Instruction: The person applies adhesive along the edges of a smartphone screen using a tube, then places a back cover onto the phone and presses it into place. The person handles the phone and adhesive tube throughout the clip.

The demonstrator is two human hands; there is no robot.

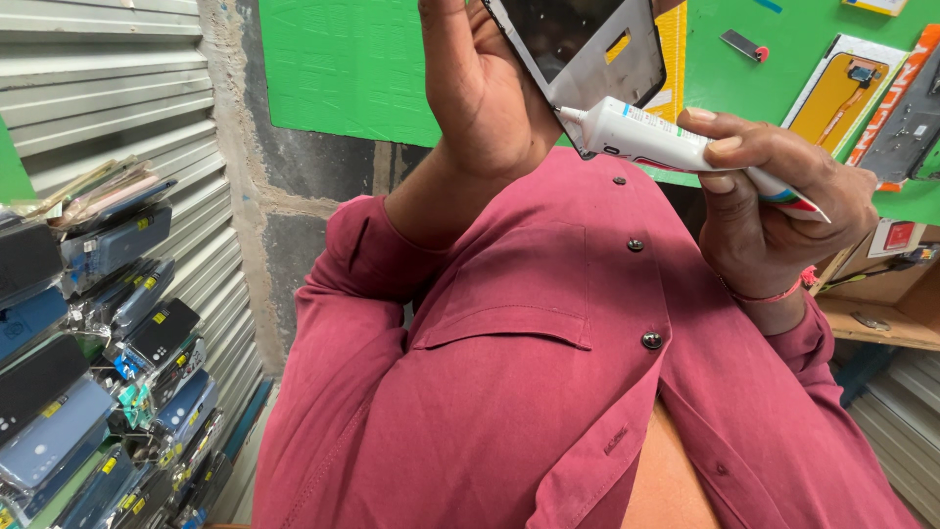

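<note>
White glue tube (666,147) in gripping right-hand fingers (729,147) — nozzle touching phone frame (597,49) clasped by left hand (480,78).

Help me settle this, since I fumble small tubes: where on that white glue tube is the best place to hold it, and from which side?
Grip the white glue tube around its mid-body, from the tail side, as the right hand does. The body is widest there and the tail flattens behind, while the narrow nozzle, pointing at the phone frame in the left hand, probably needs to stay clear.
</note>
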